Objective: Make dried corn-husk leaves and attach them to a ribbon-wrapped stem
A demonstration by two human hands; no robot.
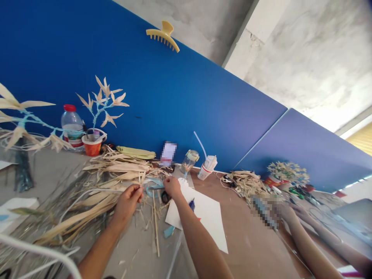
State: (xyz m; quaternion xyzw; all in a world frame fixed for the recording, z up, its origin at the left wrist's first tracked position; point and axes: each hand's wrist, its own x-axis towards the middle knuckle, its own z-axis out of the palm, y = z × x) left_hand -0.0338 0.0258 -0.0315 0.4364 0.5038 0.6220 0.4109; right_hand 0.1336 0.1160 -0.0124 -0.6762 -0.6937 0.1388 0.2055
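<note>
My left hand [128,202] is closed in a pinch on a small pale husk flower [142,179], which stands up from its fingertips. To the right of it, my right hand [172,186] is also closed, at the end of a thin pale strand [158,171]; whether it grips the strand is too small to tell. Light blue ribbon [154,186] lies between the two hands. Black scissor handles [165,197] rest just below my right hand. Long dry husks [95,197] spread beside and behind my left hand. White paper [209,217] lies under my right forearm.
A red cup [92,146] with a husk-flower branch [100,110] and a plastic bottle [72,126] stand at the back left. A glass jar [190,158] and a white cup [205,168] stand behind the paper. Another person's hands [290,213] are at the right. A blue partition [174,97] rises behind.
</note>
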